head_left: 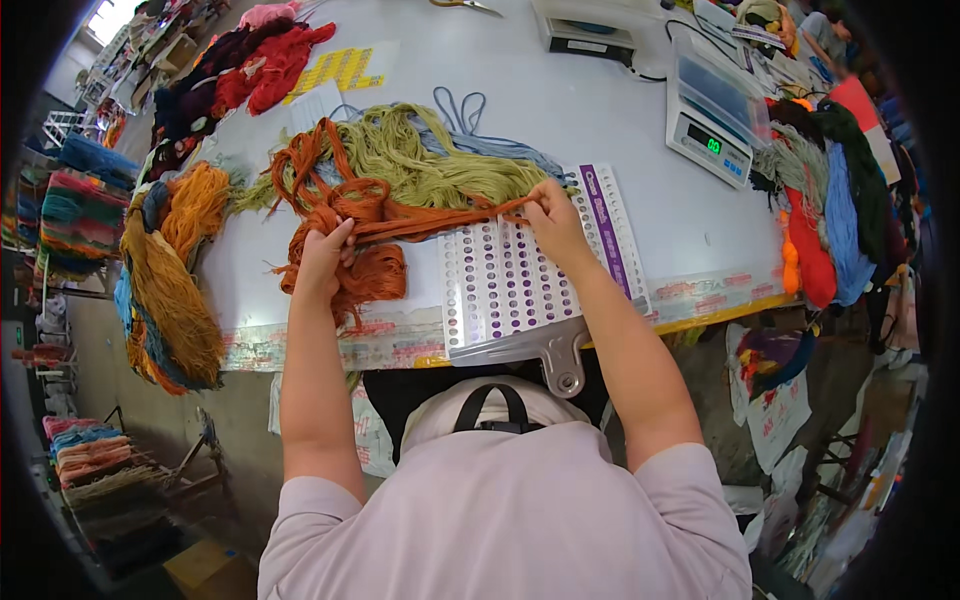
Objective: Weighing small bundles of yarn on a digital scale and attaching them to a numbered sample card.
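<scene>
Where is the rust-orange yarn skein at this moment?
In the head view the rust-orange yarn skein lies left of centre on the white table, stretched between the left hand and right hand, beside the olive-green yarn.

Both forearms are extended forward from the lower edge, bare below short sleeves. The left hand is closed in a loose fist, knuckles up. The right hand is reached further, its fingertips apparently pinched together.
</scene>
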### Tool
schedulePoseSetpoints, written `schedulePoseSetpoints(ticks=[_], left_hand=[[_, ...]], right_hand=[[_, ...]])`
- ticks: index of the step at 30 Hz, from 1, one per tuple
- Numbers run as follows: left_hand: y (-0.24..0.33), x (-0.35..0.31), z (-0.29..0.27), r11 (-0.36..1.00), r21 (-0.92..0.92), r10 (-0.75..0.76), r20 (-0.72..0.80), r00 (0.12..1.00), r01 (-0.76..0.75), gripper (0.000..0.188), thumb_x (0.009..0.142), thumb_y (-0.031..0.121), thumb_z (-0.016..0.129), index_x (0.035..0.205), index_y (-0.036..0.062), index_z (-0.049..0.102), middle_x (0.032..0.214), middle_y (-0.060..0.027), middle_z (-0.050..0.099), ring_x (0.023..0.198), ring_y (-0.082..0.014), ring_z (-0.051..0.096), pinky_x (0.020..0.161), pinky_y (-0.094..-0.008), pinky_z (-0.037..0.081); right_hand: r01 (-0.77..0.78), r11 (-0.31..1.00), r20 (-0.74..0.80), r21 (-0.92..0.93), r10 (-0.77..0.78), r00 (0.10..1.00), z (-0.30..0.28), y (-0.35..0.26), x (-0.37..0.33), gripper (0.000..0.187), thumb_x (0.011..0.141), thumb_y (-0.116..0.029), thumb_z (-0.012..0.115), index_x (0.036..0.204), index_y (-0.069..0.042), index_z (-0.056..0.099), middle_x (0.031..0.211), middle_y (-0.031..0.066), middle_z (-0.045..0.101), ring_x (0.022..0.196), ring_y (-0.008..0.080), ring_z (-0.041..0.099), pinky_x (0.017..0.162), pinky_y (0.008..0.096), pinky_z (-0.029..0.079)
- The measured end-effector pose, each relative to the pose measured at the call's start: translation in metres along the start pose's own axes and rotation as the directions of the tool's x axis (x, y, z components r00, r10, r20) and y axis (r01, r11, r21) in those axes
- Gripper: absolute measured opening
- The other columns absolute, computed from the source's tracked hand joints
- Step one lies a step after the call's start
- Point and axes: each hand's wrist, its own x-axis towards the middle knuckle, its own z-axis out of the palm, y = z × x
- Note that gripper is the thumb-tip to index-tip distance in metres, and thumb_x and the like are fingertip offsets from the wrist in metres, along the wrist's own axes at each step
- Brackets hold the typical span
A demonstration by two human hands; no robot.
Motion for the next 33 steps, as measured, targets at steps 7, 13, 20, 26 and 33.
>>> schedulePoseSetpoints(ticks=[7,13,20,26,33], left_hand=[[0.011,0.024,-0.032,0.986,-0.109,0.111,-0.102,0.989,-0.122,0.018,0.086,0.012,0.063,0.076,0.0113,0.048,0.059,0.0022,0.045,0.045,-0.0090,0.037,0.042,-0.0234,0.029],[0.091,0.041,-0.060,0.819,-0.474,0.119,-0.410,0.904,-0.323,0.017,0.088,0.010,0.059,0.077,0.0115,0.047,0.060,0.0046,0.040,0.045,-0.0075,0.029,0.043,-0.0223,0.027],[0.152,0.072,-0.038,0.572,0.515,0.796,-0.158,0.585,-0.639,0.015,0.094,0.017,0.053,0.098,0.0027,0.055,0.075,-0.0083,0.062,0.054,-0.0157,0.057,0.050,-0.0258,0.043],[0.110,-0.022,0.062,0.953,-0.258,0.237,0.314,0.920,-0.157,0.017,0.091,0.011,0.050,0.102,-0.0010,0.056,0.092,-0.0111,0.066,0.062,-0.0167,0.061,0.057,-0.0292,0.051],[0.058,-0.094,0.111,0.872,-0.338,0.059,0.790,0.610,0.354,0.062,0.082,0.021,0.038,0.139,-0.0035,0.032,0.139,-0.0161,0.042,0.122,-0.0255,0.046,0.105,-0.0378,0.032]], right_hand=[[-0.045,0.967,-0.018,-0.250,0.042,0.999,0.002,-0.013,-0.009,0.016,0.079,-0.015,0.061,0.092,-0.007,0.057,0.077,0.0057,0.065,0.068,0.0198,0.062,0.062,0.0318,0.047],[0.092,0.861,0.008,-0.500,-0.101,0.995,0.007,-0.025,-0.017,0.028,0.077,-0.025,0.068,0.100,-0.012,0.058,0.080,0.0008,0.064,0.074,0.0238,0.063,0.066,0.0360,0.048],[0.127,0.852,-0.018,-0.508,-0.158,0.987,0.017,-0.026,-0.019,0.022,0.078,-0.017,0.060,0.100,-0.011,0.061,0.084,0.0013,0.063,0.075,0.0233,0.063,0.064,0.0365,0.048],[0.038,0.980,-0.172,-0.193,-0.072,0.982,0.017,-0.041,-0.027,0.011,0.080,-0.013,0.062,0.090,-0.008,0.065,0.081,0.0028,0.062,0.064,0.0151,0.058,0.061,0.0274,0.046],[0.031,0.968,0.271,0.248,-0.100,0.957,0.049,-0.145,-0.056,0.008,0.085,-0.007,0.063,0.090,0.000,0.062,0.089,0.0002,0.058,0.076,0.0055,0.052,0.068,0.0211,0.042]])
